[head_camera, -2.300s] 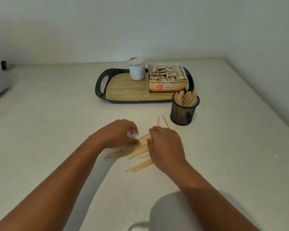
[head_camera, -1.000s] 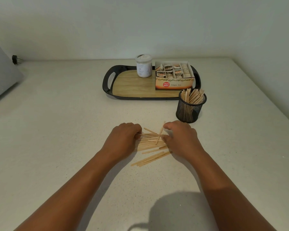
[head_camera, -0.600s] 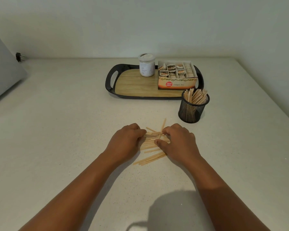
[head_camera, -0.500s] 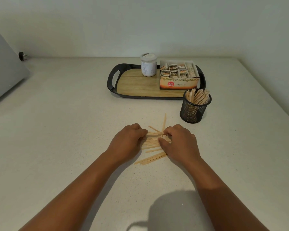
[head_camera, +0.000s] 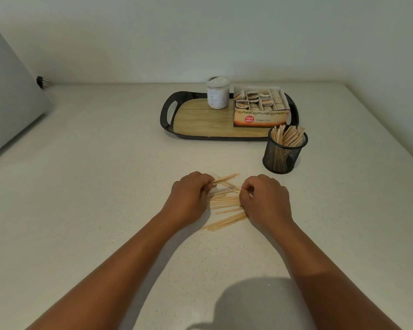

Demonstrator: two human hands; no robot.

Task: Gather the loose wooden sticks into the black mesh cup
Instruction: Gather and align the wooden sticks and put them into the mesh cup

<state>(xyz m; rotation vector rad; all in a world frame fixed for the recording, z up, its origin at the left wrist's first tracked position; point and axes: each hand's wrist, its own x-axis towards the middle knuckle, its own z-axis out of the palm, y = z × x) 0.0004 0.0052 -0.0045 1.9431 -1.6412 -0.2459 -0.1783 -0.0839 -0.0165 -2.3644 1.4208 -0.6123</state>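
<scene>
Several loose wooden sticks (head_camera: 225,203) lie in a flat pile on the pale counter, between my two hands. My left hand (head_camera: 188,198) is at the pile's left end, fingers curled, pinching a few sticks that stick out up and to the right. My right hand (head_camera: 265,201) sits at the pile's right end with its fingers curled onto the stick ends. The black mesh cup (head_camera: 284,153) stands upright beyond my right hand, holding several sticks.
A black-rimmed tray (head_camera: 167,113) with a wood-look floor sits behind the cup, carrying a white jar (head_camera: 217,92) and an open tea box (head_camera: 260,108). A grey slanted object (head_camera: 7,96) stands at the far left. A wall runs along the right.
My left hand has picked up a few sticks, and they now angle up to the right. My right hand has curled tighter on the pile's right end. The view shifted slightly.
</scene>
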